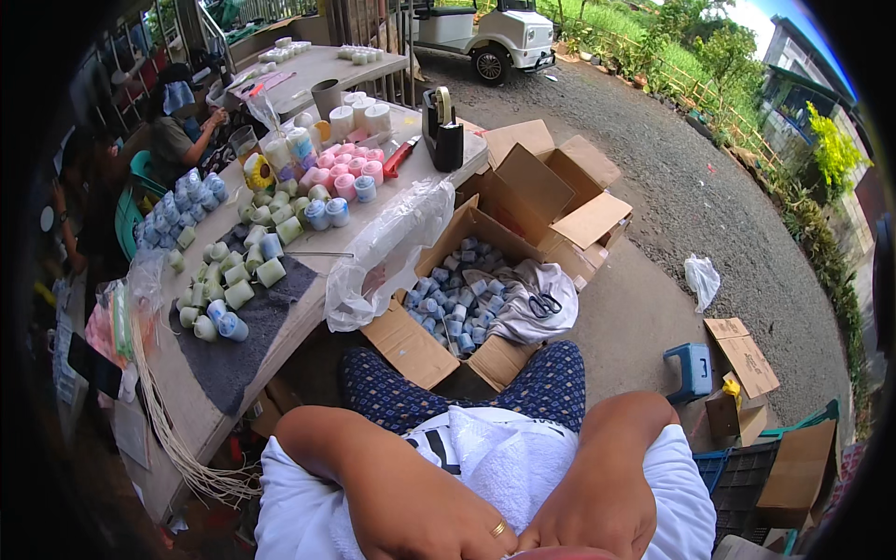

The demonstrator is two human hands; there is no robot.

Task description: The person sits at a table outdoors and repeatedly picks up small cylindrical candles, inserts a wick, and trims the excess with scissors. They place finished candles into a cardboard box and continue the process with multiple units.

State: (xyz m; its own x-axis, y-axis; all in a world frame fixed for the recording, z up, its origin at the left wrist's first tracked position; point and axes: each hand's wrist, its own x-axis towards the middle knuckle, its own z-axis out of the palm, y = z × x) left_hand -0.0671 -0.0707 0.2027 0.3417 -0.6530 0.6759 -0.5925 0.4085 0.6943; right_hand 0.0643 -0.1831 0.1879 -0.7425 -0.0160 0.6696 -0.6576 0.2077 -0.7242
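My left hand (434,513), with a ring on one finger, and my right hand (597,513) are close together at the lower edge, against my chest. Both are curled inward. Their fingertips and whatever they pinch are hidden or cut off by the edge. A white towel (490,462) lies over my shirt between the forearms. In front of my knees stands an open cardboard box (408,347) full of small blue candles (457,297). A grey-white cloth (532,322) with dark-handled scissors (544,305) lies over its right side.
On the left table (308,331), green candles (238,271) rest on a dark cloth (229,364), near pink candles (341,168), white candles (376,118) and a tape dispenser (442,140). Wick cords (163,420) hang off its edge. A blue stool (689,371) stands right. Another person (182,131) sits beyond the table.
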